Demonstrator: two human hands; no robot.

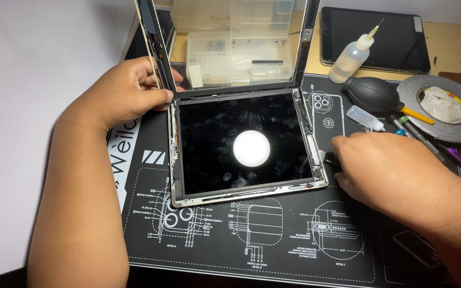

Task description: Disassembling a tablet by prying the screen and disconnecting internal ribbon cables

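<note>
Head view shows the left hand (129,90) at about ten o'clock from the tablet (246,146), fingers closed around the left edge of the lifted glass panel (230,48), holding it tilted up and back from the body. The right hand (385,165) sits at three o'clock of the tablet, fingers curled against its right edge; something small and dark pokes out near the fingertips, but I cannot tell what it is or whether the hand truly grips it.

The tablet lies open on a black work mat (252,234) printed with white diagrams, its dark inner screen facing up with a bright round light reflection in the middle. Through the raised glass, at twelve o'clock, a clear plastic parts box (236,58) shows. At one to two o'clock stand a small squeeze bottle (350,58) with a needle tip, a second tablet (380,37) lying flat, a black rubber air blower (374,95), and a roll of black tape (444,109). A few pen-like tools (420,136) lie just beyond the right hand.
</note>
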